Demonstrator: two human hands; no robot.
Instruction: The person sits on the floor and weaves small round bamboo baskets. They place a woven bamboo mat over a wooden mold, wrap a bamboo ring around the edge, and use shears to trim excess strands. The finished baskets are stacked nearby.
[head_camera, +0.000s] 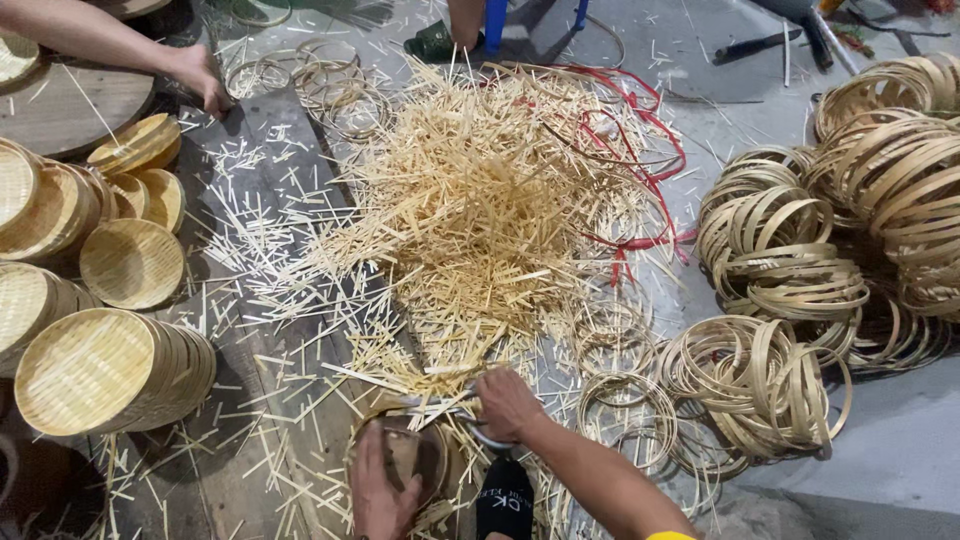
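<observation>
Nearest the camera, the left hand lay spread over a small round woven bamboo basket, fingers curled on its rim, apparently to keep it from turning. The right hand was closed around the handles of a pair of scissors, whose blades met the basket's upper edge where loose strip ends stuck out; steadying with one hand and cutting with the other suited trimming those ends. The basket sat low in the view, just before the person's dark sandal.

Beyond the hands rose a large heap of pale bamboo offcuts, probably fallen where they were cut, with red plastic cord tangled through its far side. To the left, finished baskets lay nested in stacks on their sides, which kept them compact. To the right, bamboo hoops were piled in loose bundles within reach.

The work was done on the floor, grey concrete, with dark planks under the scattered slivers. At the far left another person's hand reached down beside a round wooden board, and a blue stool leg stood at the top.
</observation>
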